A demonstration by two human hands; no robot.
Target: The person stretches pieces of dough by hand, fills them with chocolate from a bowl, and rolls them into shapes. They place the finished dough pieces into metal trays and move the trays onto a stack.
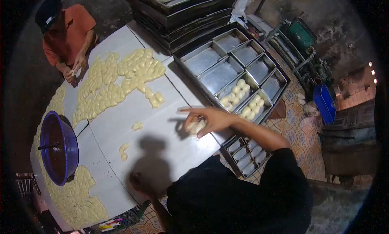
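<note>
My right hand [208, 119] is curved over a small piece of dough [197, 127] on the white table, thumb and fingers around it and one finger stretched outward. In the shadow near the table's front edge is my left hand [141, 183]. Its fingers look curled, and I cannot make out what is in them. Two loose dough scraps lie left of my right hand: a round one [137, 125] and a longer bent one [124, 151]. Beyond them, a wide sheet of pale, lumpy dough [103, 96] covers the far part of the table.
Metal pans [219, 75] stand at the right, two holding rows of dough balls [252, 107]. Smaller tins [245, 159] sit below them. Stacked trays [182, 21] rise at the back. A purple basin [75, 153] stands left. A person in an orange shirt [75, 29] works across the table.
</note>
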